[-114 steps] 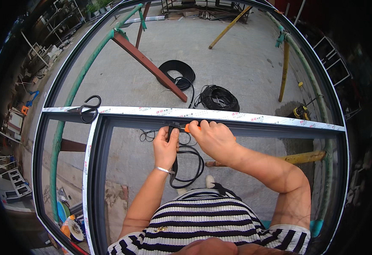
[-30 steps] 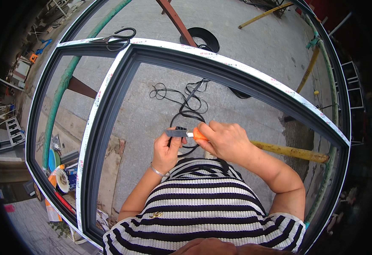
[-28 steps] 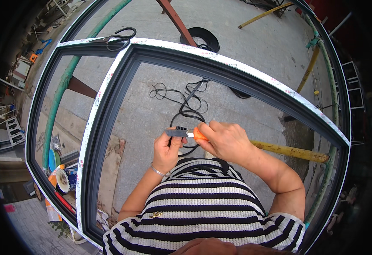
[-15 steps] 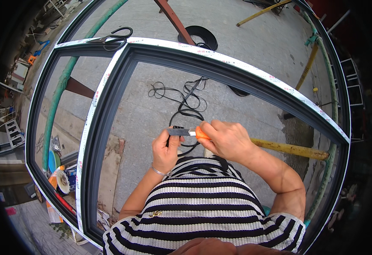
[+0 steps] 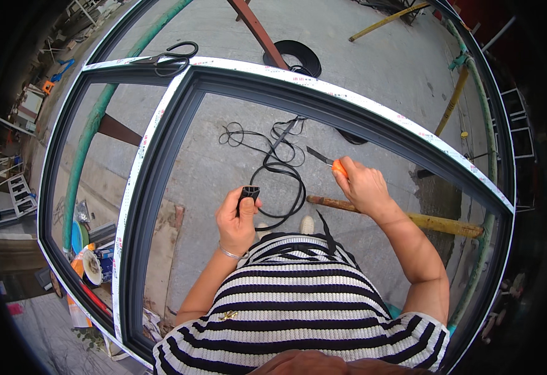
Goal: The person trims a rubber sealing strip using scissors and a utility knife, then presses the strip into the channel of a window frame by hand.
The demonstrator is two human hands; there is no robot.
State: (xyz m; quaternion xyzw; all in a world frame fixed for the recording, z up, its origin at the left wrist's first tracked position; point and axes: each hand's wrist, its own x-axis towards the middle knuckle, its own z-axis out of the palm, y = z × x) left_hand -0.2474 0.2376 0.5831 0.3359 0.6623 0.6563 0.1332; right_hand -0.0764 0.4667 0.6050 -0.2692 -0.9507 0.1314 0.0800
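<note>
My left hand point(image 5: 234, 226) is closed around the end of a black rubber seal strip point(image 5: 250, 192), whose hollow cut face points up. From there the strip seems to run down into black loops point(image 5: 303, 194) below. Off to the right, my right hand point(image 5: 366, 189) grips the orange handle of a utility knife point(image 5: 321, 156). Its dark blade points up and left, apart from the strip. Both hands are over the large opening of a dark window frame point(image 5: 154, 162), which has white printed film along its faces.
Black-handled scissors point(image 5: 172, 59) lie on the frame's upper left bar. Green pipes point(image 5: 92, 125) and a yellow pole point(image 5: 442, 224) stand under the frame. A black coil point(image 5: 304, 53) rests on the grey floor beyond. At lower left are a tape roll point(image 5: 93, 267) and other items.
My right hand has moved right and away from my left with the knife, and the blade has left the strip's end. The strip's cut face now shows in my left hand.
</note>
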